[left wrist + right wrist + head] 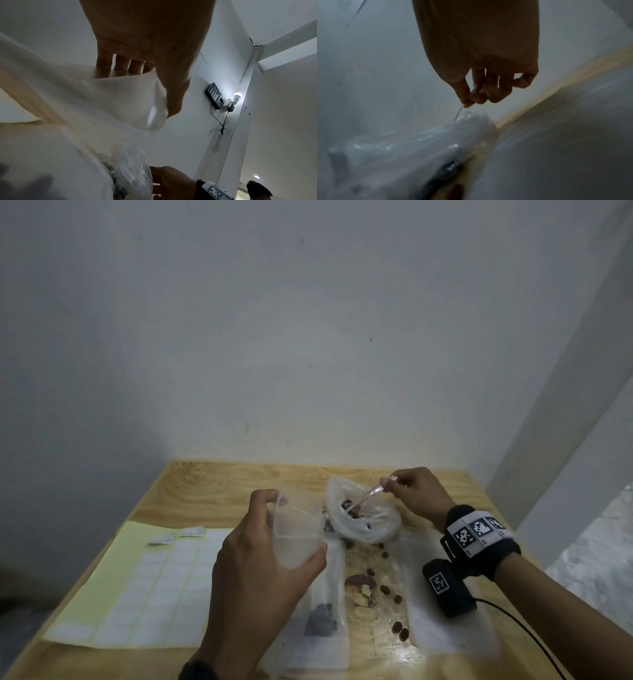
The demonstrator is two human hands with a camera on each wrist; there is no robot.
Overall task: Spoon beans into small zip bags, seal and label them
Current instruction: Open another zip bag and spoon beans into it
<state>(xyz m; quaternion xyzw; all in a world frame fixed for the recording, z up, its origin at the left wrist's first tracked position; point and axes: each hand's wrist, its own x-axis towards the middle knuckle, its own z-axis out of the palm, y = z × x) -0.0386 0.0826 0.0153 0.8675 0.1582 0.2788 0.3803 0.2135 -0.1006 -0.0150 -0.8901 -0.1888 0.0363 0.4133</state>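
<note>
Over on the left side of the desk point(191, 487) lies the yellow label sheet point(137, 583), most stickers in place, and two peeled labels point(178, 535) sit loose at its far edge. Moving in, the left hand point(260, 570) holds an empty zip bag point(298, 537) up off the desk, fingers and thumb curled round it, mouth spread open and waiting. Below it, near the front edge, a flat bag with beans point(320, 621) already inside lies on the desk; I can't tell whether it's sealed, and no label shows on it. Loose beans point(385, 589) are scattered beside it. On to the right: the bean sack point(363, 515) sits toward the far edge, and the right hand point(418, 494) pinches the spoon point(366, 497), its bowl down among the beans. So I'd say one bag filled, this one still to fill, and labelling barely begun.
</note>
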